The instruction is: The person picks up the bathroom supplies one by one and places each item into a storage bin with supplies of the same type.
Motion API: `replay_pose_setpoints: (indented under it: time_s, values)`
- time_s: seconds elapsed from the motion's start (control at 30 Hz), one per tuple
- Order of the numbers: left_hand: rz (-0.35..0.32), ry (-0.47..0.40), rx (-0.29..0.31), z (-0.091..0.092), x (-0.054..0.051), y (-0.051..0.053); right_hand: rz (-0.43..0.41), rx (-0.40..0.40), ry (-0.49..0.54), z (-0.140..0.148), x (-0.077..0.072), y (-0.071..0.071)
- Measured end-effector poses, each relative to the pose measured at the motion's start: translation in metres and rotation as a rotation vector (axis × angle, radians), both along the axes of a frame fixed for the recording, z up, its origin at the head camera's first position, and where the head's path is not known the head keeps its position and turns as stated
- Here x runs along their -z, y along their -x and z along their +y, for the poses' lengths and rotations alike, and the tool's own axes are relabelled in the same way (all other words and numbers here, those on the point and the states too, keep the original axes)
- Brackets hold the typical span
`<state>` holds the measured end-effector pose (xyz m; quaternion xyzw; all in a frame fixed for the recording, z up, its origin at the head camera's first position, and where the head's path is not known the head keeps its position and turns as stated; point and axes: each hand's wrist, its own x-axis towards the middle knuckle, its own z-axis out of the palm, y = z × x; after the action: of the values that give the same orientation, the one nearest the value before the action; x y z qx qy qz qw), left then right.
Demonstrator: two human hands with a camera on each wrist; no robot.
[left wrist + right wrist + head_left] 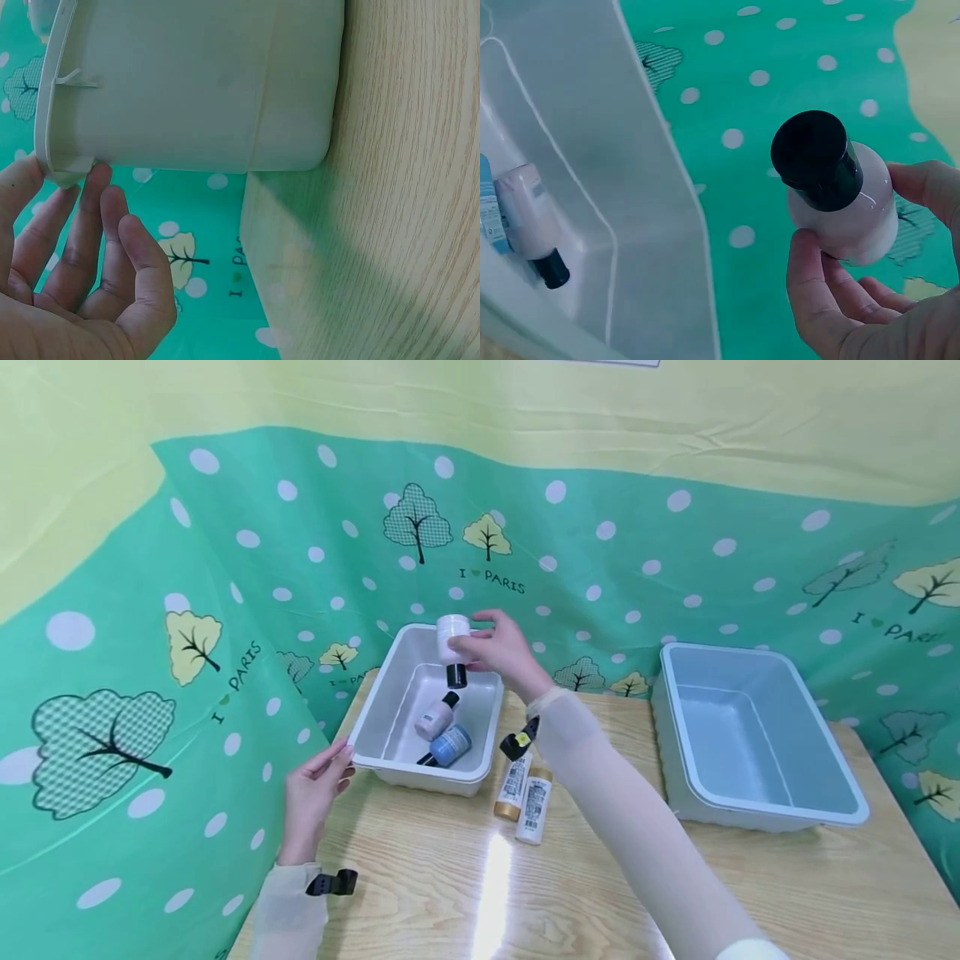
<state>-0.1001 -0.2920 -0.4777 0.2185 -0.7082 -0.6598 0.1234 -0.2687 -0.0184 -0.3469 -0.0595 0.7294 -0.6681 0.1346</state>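
My right hand [512, 653] holds a pale bottle [452, 631] with a black cap, cap pointing down, over a light-grey plastic bin [427, 781]. In the right wrist view, thumb and fingers grip the sides of its body, and the black cap faces the camera. Two more black-capped bottles lie in the bin: a pinkish one [432, 720] and a blue one [451, 745]. At the bin's near-left corner, my left hand [309, 797] pinches the rim, thumb on one side and fingertips under the lip, as the left wrist view shows.
Beside the bin, two white bottles lie on the wooden table [420, 877]; one [513, 783] has a gold cap at its near end, the other [533, 810] lies to its right. A second, bluish-grey bin [765, 814] stands at the right. Patterned green cloth [600, 560] hangs behind and left.
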Motion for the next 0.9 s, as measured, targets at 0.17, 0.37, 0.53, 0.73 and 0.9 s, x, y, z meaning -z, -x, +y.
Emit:
replay_pose_setpoints:
  time_s: [0.17, 0.37, 0.53, 0.73, 0.9]
  values:
    - [-0.006, 0.002, -0.002, -0.002, 0.001, -0.002, -0.071, -0.002, -0.034, -0.027, 0.013, 0.010]
    - [-0.002, 0.015, -0.004, -0.002, 0.001, -0.002, -0.105, 0.031, -0.108, -0.048, 0.034, 0.018]
    - [0.008, 0.014, -0.004, -0.002, 0.001, -0.001, -0.122, 0.043, -0.158, -0.058, 0.051, 0.021]
    - [0.013, 0.021, 0.003, 0.000, 0.001, 0.000, -0.103, 0.024, -0.302, -0.065, 0.061, 0.019]
    - [0.012, 0.031, 0.001, 0.000, 0.001, -0.001, -0.103, -0.005, -0.377, -0.068, 0.072, 0.019]
